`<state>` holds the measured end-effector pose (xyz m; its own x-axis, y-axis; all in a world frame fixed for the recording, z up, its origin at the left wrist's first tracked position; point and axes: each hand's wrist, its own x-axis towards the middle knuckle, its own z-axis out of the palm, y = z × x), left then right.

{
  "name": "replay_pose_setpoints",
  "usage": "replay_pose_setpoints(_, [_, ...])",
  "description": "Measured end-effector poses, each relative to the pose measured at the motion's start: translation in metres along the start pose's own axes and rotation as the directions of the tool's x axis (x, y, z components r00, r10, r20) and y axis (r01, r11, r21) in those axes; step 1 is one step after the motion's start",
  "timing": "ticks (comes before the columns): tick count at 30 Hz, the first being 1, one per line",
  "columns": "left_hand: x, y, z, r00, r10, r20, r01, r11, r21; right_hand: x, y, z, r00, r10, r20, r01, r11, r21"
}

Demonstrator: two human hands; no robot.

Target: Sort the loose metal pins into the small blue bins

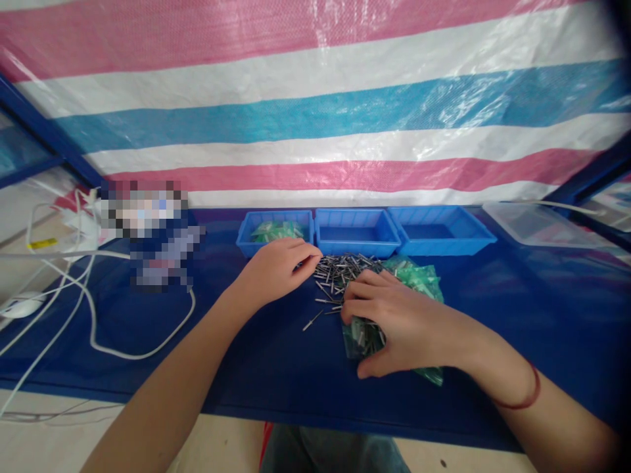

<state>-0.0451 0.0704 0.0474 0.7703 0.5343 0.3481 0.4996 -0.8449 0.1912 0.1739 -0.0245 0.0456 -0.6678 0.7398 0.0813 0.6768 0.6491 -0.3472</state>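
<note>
Near side first: person's lap [330, 450] sits below the front edge of the blue surface [276, 381]. Right hand [404, 318] is mid-surface, over a green bag [362, 341] with metal pins showing inside. Its fingers are wide and arched, thumb well off the rest; no closed grip that I can see, and can't tell how hard they press. More green plastic [434, 376] pokes out past the heel of that hand toward the front edge; can't tell if it's the same bag.

One stray pin [312, 320] lies apart, between the front edge and the pin pile [338, 272]. Pile is loose, shanks every which way, between the two hands and toward the back edge. Left hand [279, 272] is at its left border, thumb and forefinger tips close together; can't tell if they meet or pinch anything. Second green bag [421, 279] lies beyond the right hand.

Handling, my take: flat palm to steady the bag, pinch pins by the shank, pick from the thin border where they don't tangle. Sweep lightly or they'll roll.

Farther: three blue bins along the back edge, left bin [249, 246] with green packets [279, 230] in it, then middle bin [357, 249], right bin [446, 247]. Striped sheet [296, 125] behind.
</note>
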Motion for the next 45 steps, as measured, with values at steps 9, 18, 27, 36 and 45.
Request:
replay_pose_setpoints(9, [0.001, 0.0, 0.003, 0.999, 0.018, 0.051, -0.017, 1.0, -0.019, 0.002, -0.009, 0.004, 0.999, 0.02, -0.032, -0.024, 0.992, -0.128])
replay_pose_setpoints(18, [0.002, 0.005, 0.002, 0.996, -0.049, 0.075, 0.065, 0.973, -0.222, 0.004, -0.01, 0.0, 0.934, -0.03, -0.356, 0.002, 0.997, -0.08])
replay_pose_setpoints(27, [0.003, 0.019, 0.002, 0.983, -0.001, 0.181, 0.088, 0.877, -0.472, 0.005, -0.002, -0.002, 0.806, 0.198, -0.558, -0.084, 0.971, 0.224])
replay_pose_setpoints(36, [0.004, 0.02, 0.005, 0.988, -0.088, 0.126, 0.13, 0.918, -0.376, 0.007, 0.003, 0.005, 0.732, 0.342, -0.589, -0.188, 0.933, 0.308])
replay_pose_setpoints(45, [0.003, 0.018, 0.007, 0.991, -0.06, 0.12, 0.099, 0.931, -0.352, 0.008, 0.004, 0.003, 0.798, 0.318, -0.511, -0.22, 0.944, 0.245])
